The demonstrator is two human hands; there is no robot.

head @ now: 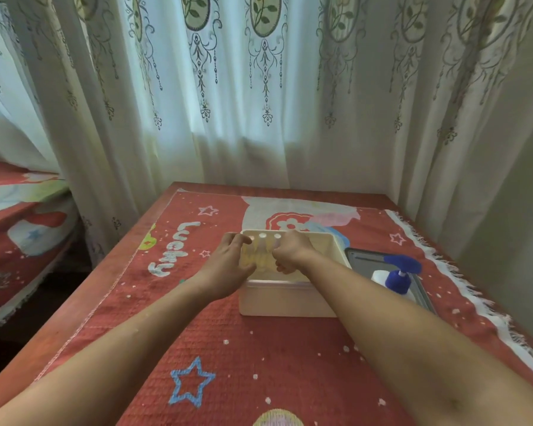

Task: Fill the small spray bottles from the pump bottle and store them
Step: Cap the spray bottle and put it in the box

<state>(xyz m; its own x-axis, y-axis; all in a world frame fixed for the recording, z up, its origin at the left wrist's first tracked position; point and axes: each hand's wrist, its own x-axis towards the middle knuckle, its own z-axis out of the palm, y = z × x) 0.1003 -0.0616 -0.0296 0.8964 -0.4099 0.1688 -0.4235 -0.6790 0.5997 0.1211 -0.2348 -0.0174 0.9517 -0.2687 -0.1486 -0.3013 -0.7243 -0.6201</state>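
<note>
Three small clear spray bottles (262,251) with white caps stand upright side by side at the left end of an open cream box (290,299). My left hand (230,265) grips the group from the left, with fingers over the top and thumb below. From the right, my right hand (290,252) holds the same bottles with curled fingers. The bottles' lower parts are hidden by my hands and the box wall. The white pump bottle (396,278) with a blue pump head lies on a dark tray (363,259) right of the box.
A red patterned cloth (216,339) with stars and a white fringe covers the table. Curtains hang close behind and to the right. A bed with a red cover stands beyond the table's left edge.
</note>
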